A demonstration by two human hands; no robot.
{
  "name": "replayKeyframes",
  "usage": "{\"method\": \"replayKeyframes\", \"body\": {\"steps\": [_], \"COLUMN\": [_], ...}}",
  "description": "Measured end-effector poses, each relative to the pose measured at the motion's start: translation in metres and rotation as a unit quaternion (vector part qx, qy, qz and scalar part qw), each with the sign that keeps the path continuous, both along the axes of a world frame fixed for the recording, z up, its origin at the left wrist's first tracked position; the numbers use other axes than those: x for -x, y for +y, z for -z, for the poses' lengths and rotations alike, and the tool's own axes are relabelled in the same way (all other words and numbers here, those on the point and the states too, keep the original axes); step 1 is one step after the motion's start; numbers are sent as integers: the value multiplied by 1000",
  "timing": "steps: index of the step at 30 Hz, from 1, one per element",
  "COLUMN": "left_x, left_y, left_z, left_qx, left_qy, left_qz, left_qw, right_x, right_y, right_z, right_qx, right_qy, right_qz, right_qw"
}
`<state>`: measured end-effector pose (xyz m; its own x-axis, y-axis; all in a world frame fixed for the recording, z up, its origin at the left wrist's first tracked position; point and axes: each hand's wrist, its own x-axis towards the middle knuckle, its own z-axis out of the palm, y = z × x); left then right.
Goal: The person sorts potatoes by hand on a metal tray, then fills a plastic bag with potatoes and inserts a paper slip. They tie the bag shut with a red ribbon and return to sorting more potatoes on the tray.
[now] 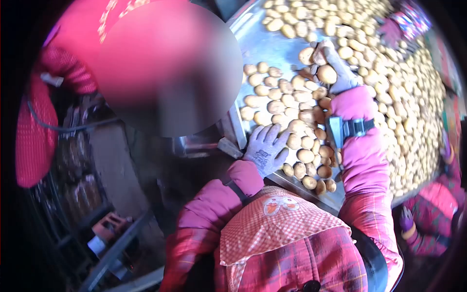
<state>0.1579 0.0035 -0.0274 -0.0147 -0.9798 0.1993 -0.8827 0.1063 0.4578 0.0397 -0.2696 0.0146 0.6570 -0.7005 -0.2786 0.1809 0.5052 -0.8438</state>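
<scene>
My left hand (265,149), in a pale purple-grey glove, lies with fingers spread at the near-left edge of the metal table (292,48). Its fingertips are beside a batch of loose potatoes (276,106). Farther out, my right hand (342,68), in a similar soiled glove, curls around a potato (327,74) at the edge of the big heap. Another potato (306,56) sits close by its fingertips. Part of the right hand's grip is hidden by the potato and the glove.
A large potato heap (404,117) covers the table's right side. A gloved hand (390,33) of another person reaches in at the top right. More people stand at the right (433,214) and upper left (73,63). A blurred round patch hides part of the upper left.
</scene>
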Motion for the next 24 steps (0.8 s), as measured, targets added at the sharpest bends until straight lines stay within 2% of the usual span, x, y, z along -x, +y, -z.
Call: {"method": "replayKeyframes", "body": {"steps": [1, 2, 4, 5, 7, 8, 10, 11, 12, 14, 16, 17, 19, 20, 21, 22, 23, 24], "left_x": [1, 1, 0, 1, 3, 4, 4, 5, 7, 11, 14, 14, 10, 12, 12, 12, 13, 11], "left_y": [-1, -3, -4, -2, 0, 1, 6, 4, 4, 5, 8, 9, 8, 8, 9, 9, 10, 10], "left_z": [-1, -1, -6, -4, 1, -5, 2, 4, 2, -5, -5, 0, 8, 8, 8, 9, 10, 14], "left_qx": [-4, -11, -18, -11, 0, -19, -15, -13, -6, -21, -42, 0, 46, 50, 50, 46, 31, 30], "left_qy": [-8, 6, 9, -4, -29, -37, -63, -88, -69, -31, -17, -36, -61, -62, -65, -68, -57, -57], "left_qz": [7, 18, 45, 48, 56, 60, 77, 69, 83, 109, 149, 150, 145, 145, 145, 149, 149, 150], "left_qw": [1000, 1000, 999, 999, 998, 997, 995, 994, 994, 993, 988, 988, 987, 986, 986, 985, 987, 987], "right_x": [15, 27, 46, 57, 62, 74, 98, 113, 122, 152, 177, 190, 228, 249, 273, 303, 307, 317], "right_y": [3, 22, 67, 86, 137, 154, 186, 200, 222, 259, 307, 333, 371, 392, 412, 432, 449, 464], "right_z": [13, 7, -1, -3, -24, -29, -22, -13, -24, -16, -21, -23, -13, 0, -1, 12, -5, -10], "right_qx": [45, -82, -229, -254, -192, -370, -358, -181, -215, -171, -168, -156, -201, -181, -178, -166, -182, -160], "right_qy": [-104, -161, -280, -336, -376, -515, -556, -439, -321, -268, -229, -171, -223, -256, -214, -248, -260, -247], "right_qz": [5, 72, 148, 149, 243, 235, 171, 142, 284, 318, 368, 428, 477, 509, 540, 517, 618, 649], "right_qw": [994, 981, 921, 895, 873, 737, 730, 868, 878, 893, 885, 874, 826, 802, 794, 802, 719, 701]}}
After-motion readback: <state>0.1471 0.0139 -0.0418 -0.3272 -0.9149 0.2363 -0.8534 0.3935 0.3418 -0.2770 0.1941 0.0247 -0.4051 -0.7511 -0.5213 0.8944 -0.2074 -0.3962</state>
